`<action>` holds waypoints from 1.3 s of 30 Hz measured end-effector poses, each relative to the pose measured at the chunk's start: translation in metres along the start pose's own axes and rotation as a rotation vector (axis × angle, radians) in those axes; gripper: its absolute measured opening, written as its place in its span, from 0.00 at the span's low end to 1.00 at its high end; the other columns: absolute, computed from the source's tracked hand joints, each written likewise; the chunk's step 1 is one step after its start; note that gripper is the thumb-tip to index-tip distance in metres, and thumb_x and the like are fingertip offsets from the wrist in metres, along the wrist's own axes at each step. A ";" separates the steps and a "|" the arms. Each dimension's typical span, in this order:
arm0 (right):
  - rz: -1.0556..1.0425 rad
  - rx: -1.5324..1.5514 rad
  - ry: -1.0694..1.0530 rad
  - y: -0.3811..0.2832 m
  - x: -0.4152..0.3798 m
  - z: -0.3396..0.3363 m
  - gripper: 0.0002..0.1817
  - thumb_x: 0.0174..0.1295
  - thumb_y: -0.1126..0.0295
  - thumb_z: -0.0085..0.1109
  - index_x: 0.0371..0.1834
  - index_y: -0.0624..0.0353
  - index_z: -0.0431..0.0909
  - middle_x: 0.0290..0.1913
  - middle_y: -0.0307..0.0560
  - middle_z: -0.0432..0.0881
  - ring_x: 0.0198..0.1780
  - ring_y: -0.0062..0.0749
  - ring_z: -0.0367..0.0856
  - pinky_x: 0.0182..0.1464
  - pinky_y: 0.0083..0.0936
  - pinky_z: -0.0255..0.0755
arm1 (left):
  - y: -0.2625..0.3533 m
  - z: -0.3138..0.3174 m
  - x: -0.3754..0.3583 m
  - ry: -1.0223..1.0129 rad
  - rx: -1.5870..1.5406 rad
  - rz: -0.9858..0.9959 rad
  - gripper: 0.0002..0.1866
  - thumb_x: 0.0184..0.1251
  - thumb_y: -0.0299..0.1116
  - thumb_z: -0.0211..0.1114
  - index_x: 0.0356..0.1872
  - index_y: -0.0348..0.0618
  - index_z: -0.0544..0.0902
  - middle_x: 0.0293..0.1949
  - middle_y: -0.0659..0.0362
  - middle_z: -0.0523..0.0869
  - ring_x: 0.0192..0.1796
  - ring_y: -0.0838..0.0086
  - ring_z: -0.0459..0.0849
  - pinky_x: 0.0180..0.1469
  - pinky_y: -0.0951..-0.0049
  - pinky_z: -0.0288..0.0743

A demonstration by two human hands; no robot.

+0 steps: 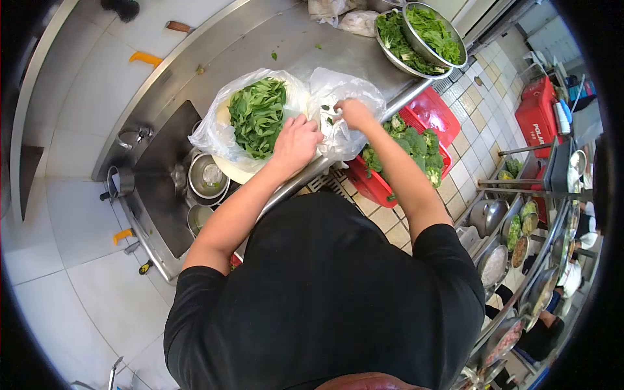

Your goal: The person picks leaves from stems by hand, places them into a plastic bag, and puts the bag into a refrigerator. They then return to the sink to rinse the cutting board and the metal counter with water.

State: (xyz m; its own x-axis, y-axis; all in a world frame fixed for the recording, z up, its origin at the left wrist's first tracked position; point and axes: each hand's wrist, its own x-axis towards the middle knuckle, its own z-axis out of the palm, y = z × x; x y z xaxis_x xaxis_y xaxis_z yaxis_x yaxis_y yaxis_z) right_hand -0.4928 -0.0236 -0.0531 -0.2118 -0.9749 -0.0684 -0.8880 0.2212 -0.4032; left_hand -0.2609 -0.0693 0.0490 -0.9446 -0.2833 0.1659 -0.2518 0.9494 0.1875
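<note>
A clear plastic bag [212, 132] lies spread on a pale round board [235, 171] at the sink's edge, with a heap of green leaves [258, 118] on its left part. My left hand [298, 141] is closed just right of the heap, its fingers bent over the plastic; what they grip is hidden. To the right, my right hand [355, 114] is closed over the bag's white, crumpled side, where a few dark leaf bits [329, 119] show. Its fingertips are curled, and whatever they pinch is too small to make out.
Red crates [367, 184] with broccoli [416, 151] stand below the counter's edge. Metal bowls of greens [434, 36] sit at the counter's far end. The sink [170, 162] on the left holds metal pots [209, 175]. Shelves with food pans [495, 265] and people are at right.
</note>
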 end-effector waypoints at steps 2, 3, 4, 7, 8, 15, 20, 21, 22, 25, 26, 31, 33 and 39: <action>0.085 -0.108 -0.058 0.013 0.000 0.025 0.11 0.55 0.72 0.59 0.40 0.59 0.86 0.45 0.58 0.86 0.48 0.50 0.85 0.52 0.39 0.79 | 0.002 -0.002 0.000 -0.003 -0.004 -0.016 0.09 0.54 0.28 0.56 0.27 0.50 0.86 0.37 0.62 0.82 0.47 0.66 0.76 0.51 0.65 0.67; 0.126 -0.161 -0.090 0.015 -0.001 0.031 0.10 0.55 0.72 0.59 0.39 0.58 0.86 0.44 0.58 0.86 0.47 0.50 0.86 0.51 0.39 0.80 | 0.003 -0.003 -0.001 -0.001 -0.004 -0.031 0.09 0.54 0.28 0.56 0.27 0.50 0.86 0.37 0.63 0.83 0.47 0.67 0.76 0.52 0.65 0.67; 0.146 -0.158 -0.066 0.019 0.000 0.036 0.10 0.56 0.73 0.57 0.37 0.57 0.86 0.42 0.56 0.87 0.46 0.49 0.87 0.47 0.39 0.81 | 0.004 -0.003 -0.003 0.000 -0.005 -0.047 0.10 0.54 0.27 0.56 0.27 0.50 0.86 0.38 0.63 0.83 0.47 0.67 0.76 0.52 0.65 0.67; 0.116 -0.113 0.006 0.012 0.003 0.023 0.10 0.57 0.72 0.56 0.36 0.61 0.86 0.39 0.60 0.87 0.44 0.51 0.86 0.48 0.39 0.81 | 0.004 0.001 -0.010 -0.025 0.012 -0.094 0.11 0.54 0.26 0.56 0.28 0.51 0.87 0.38 0.64 0.83 0.47 0.67 0.77 0.53 0.65 0.67; 0.048 -0.003 0.043 0.005 0.003 0.018 0.10 0.57 0.70 0.56 0.35 0.62 0.85 0.39 0.61 0.86 0.44 0.52 0.86 0.48 0.40 0.80 | 0.004 0.004 -0.013 -0.023 0.008 -0.110 0.11 0.54 0.26 0.56 0.29 0.51 0.87 0.39 0.64 0.83 0.47 0.67 0.77 0.53 0.65 0.67; 0.096 0.373 -0.072 -0.013 0.020 0.067 0.19 0.59 0.61 0.60 0.45 0.67 0.82 0.40 0.64 0.85 0.44 0.56 0.84 0.47 0.43 0.77 | 0.016 0.013 -0.019 -0.018 0.001 -0.147 0.11 0.53 0.25 0.57 0.31 0.51 0.88 0.42 0.65 0.85 0.49 0.67 0.78 0.52 0.65 0.69; 0.359 0.722 -0.384 0.011 0.018 0.092 0.20 0.56 0.57 0.63 0.36 0.68 0.84 0.31 0.56 0.86 0.35 0.42 0.85 0.40 0.35 0.77 | 0.021 0.013 -0.019 -0.024 -0.004 -0.164 0.12 0.53 0.25 0.57 0.32 0.50 0.88 0.43 0.64 0.86 0.48 0.66 0.79 0.51 0.65 0.70; 0.405 0.778 -0.414 0.010 0.016 0.090 0.20 0.55 0.58 0.63 0.33 0.69 0.84 0.27 0.56 0.85 0.33 0.42 0.84 0.39 0.35 0.77 | 0.022 0.014 -0.019 -0.022 -0.008 -0.164 0.12 0.53 0.25 0.57 0.32 0.50 0.88 0.42 0.64 0.86 0.48 0.66 0.79 0.51 0.64 0.70; 0.406 0.885 -0.424 0.009 0.013 0.087 0.19 0.53 0.57 0.63 0.33 0.67 0.84 0.28 0.50 0.85 0.32 0.34 0.82 0.37 0.33 0.76 | 0.022 0.014 -0.018 -0.018 -0.012 -0.163 0.12 0.53 0.25 0.57 0.32 0.49 0.88 0.42 0.64 0.86 0.48 0.66 0.79 0.51 0.64 0.70; 0.408 0.798 -0.237 0.002 0.001 0.070 0.17 0.56 0.61 0.59 0.35 0.65 0.85 0.34 0.57 0.87 0.35 0.43 0.85 0.40 0.37 0.78 | 0.026 0.014 -0.016 -0.023 -0.022 -0.177 0.12 0.52 0.24 0.57 0.31 0.49 0.88 0.42 0.64 0.86 0.47 0.66 0.79 0.51 0.64 0.70; 0.328 0.585 -0.183 0.009 0.005 0.077 0.16 0.56 0.62 0.57 0.36 0.65 0.85 0.36 0.60 0.86 0.37 0.47 0.86 0.42 0.39 0.78 | 0.026 0.015 -0.017 -0.019 -0.022 -0.174 0.12 0.52 0.24 0.57 0.31 0.49 0.88 0.42 0.64 0.86 0.47 0.66 0.79 0.51 0.64 0.70; 0.116 -0.017 -0.095 0.053 0.024 0.077 0.17 0.58 0.67 0.48 0.38 0.63 0.86 0.43 0.67 0.84 0.46 0.59 0.85 0.49 0.46 0.79 | 0.026 0.017 -0.020 -0.009 -0.027 -0.188 0.12 0.52 0.24 0.58 0.31 0.49 0.89 0.42 0.64 0.86 0.47 0.66 0.80 0.51 0.64 0.71; 0.113 -0.014 -0.090 0.046 0.023 0.071 0.15 0.58 0.67 0.49 0.36 0.62 0.87 0.41 0.66 0.85 0.45 0.58 0.85 0.50 0.45 0.79 | 0.027 0.018 -0.020 -0.011 -0.030 -0.188 0.11 0.52 0.24 0.58 0.31 0.49 0.88 0.42 0.64 0.86 0.47 0.66 0.80 0.51 0.64 0.71; 0.046 0.076 -0.057 0.015 0.003 0.071 0.15 0.63 0.65 0.50 0.42 0.60 0.84 0.41 0.64 0.85 0.45 0.56 0.85 0.50 0.44 0.79 | 0.032 0.022 -0.019 -0.034 -0.023 -0.166 0.10 0.53 0.25 0.58 0.31 0.49 0.87 0.41 0.65 0.85 0.47 0.66 0.79 0.52 0.65 0.70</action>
State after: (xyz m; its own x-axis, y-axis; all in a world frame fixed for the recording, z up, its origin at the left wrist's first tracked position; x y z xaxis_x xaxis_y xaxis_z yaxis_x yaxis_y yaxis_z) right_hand -0.4779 -0.0251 -0.1245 -0.2264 -0.9640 -0.1393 -0.8440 0.2656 -0.4660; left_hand -0.2560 -0.0305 0.0304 -0.8971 -0.4306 0.0985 -0.4002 0.8867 0.2315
